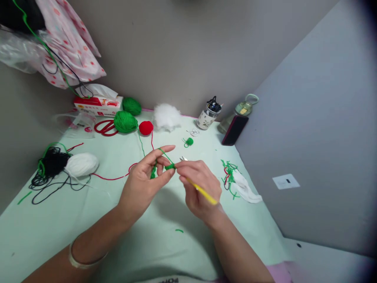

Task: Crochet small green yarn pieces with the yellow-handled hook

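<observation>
My left hand (144, 179) pinches a small green crochet piece (170, 167) between thumb and fingers, with green yarn running taut over its raised index finger. Part of the green work also shows behind the fingers. In my right hand (200, 184) is a crochet hook (203, 191) with a yellow handle, its tip hidden at the green piece. The two hands almost meet over the table. Just behind them lies a small pair of scissors (183, 158), partly covered by the right hand. A green yarn ball (125, 122) and a red yarn ball (146, 127) sit farther back.
White stuffing (167, 117), a pen cup (207, 118), a bottle (228, 125) and a leaning phone (235, 130) line the back. At left are red-handled scissors (105, 128), a tissue box (98, 106), white yarn (82, 164) and tangled black yarn (54, 163). Yarn scraps (231, 175) lie right.
</observation>
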`<state>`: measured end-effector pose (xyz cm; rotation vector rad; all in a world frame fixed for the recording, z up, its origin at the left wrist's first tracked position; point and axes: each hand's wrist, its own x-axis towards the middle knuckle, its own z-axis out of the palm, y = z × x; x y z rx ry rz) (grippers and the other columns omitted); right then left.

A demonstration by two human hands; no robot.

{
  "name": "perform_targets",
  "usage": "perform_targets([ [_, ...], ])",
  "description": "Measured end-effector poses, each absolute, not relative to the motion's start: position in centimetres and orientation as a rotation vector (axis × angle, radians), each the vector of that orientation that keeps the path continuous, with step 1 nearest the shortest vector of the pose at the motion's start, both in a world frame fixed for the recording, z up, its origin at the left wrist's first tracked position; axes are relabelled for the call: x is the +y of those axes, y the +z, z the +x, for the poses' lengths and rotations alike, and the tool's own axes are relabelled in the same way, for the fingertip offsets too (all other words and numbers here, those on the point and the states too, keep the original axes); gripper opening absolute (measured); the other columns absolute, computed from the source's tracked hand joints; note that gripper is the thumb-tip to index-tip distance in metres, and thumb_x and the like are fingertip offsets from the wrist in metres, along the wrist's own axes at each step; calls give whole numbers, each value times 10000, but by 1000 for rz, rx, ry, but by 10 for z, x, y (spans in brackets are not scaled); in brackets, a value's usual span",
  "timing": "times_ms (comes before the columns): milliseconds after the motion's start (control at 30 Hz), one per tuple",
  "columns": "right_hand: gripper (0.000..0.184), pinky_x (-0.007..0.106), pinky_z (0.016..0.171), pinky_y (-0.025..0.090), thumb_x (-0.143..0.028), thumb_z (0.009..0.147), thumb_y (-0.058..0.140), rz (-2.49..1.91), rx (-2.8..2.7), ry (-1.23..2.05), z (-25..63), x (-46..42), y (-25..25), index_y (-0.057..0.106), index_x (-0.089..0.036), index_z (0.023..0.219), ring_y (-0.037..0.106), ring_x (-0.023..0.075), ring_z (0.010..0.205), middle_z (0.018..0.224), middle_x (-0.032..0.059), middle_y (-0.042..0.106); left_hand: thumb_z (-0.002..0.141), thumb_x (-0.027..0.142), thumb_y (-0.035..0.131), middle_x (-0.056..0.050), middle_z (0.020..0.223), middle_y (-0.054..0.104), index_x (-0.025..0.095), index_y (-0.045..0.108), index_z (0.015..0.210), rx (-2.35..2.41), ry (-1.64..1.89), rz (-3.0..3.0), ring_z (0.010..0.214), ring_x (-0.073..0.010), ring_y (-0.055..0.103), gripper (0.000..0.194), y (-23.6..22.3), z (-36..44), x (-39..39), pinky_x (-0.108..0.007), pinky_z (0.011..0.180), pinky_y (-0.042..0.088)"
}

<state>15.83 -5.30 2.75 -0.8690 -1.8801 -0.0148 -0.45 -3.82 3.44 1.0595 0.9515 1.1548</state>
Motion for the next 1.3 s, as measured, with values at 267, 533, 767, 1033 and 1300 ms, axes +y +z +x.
perform_targets([
  [267, 204, 328, 643, 594, -166, 1016, 574, -901, -1568, 298, 161, -51, 31, 748, -258, 1069, 704, 181, 783, 930, 52, 753, 850, 248, 825, 119, 564, 328, 177, 787, 1228, 626, 890, 558, 517, -56, 174, 387, 36, -7, -29, -241, 836, 506],
  [533, 172, 343, 678, 599, -303, 1020, 615, -902, -1484, 606, 157, -44, 33, 774, -241, 993, 698, 174, 762, 909, 46, 771, 822, 267, 851, -10, 899, 686, 244, 797, 1207, 732, 1006, 766, 797, -119, 563, 390, 40, -4, -35, -226, 763, 457],
  [767, 391, 370, 774, 614, -82, 960, 633, -890, -1839, 14, 158, -50, 20, 734, -312, 1260, 735, 224, 954, 1123, 71, 768, 824, 273, 838, 47, 714, 593, 218, 798, 1189, 701, 1004, 636, 524, -55, 356, 371, 37, -1, -34, -200, 627, 448],
  [1033, 181, 317, 590, 566, -312, 1019, 614, -863, -1389, 673, 158, -44, 34, 776, -246, 970, 662, 160, 690, 878, 46, 745, 824, 212, 818, 53, 713, 576, 219, 823, 1141, 662, 981, 627, 539, -52, 363, 318, 39, -9, -28, -271, 896, 519],
  [1300, 179, 308, 636, 573, -368, 985, 662, -911, -1297, 833, 159, -40, 30, 774, -231, 959, 658, 146, 682, 895, 41, 768, 877, 315, 781, -62, 1105, 735, 271, 811, 1180, 703, 997, 924, 1057, -224, 596, 307, 38, -6, -32, -316, 932, 445],
])
